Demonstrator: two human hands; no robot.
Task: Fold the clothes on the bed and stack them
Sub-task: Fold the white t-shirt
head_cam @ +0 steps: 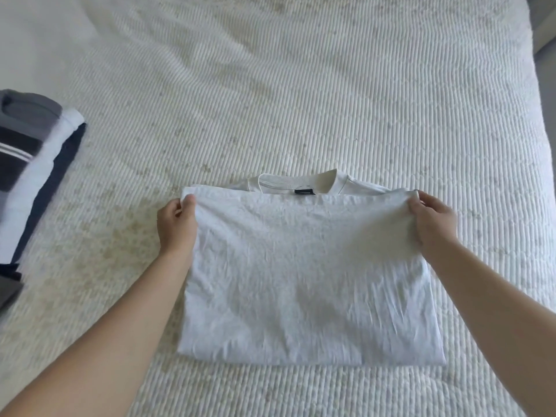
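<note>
Your bare forearms reach in from the near edge; between them lies the folded white cotton T-shirt [304,281], flat on the ribbed cream bedspread [301,85]. Its collar [298,182] points away from you, fold toward you, long axis running roughly left to right. Your left hand [177,225] pinches the top layer's far left corner, your right hand [433,221] the far right corner. Well to the left sits a stack of folded grey, white and navy clothes [33,164], blurred, perhaps four pieces
</note>
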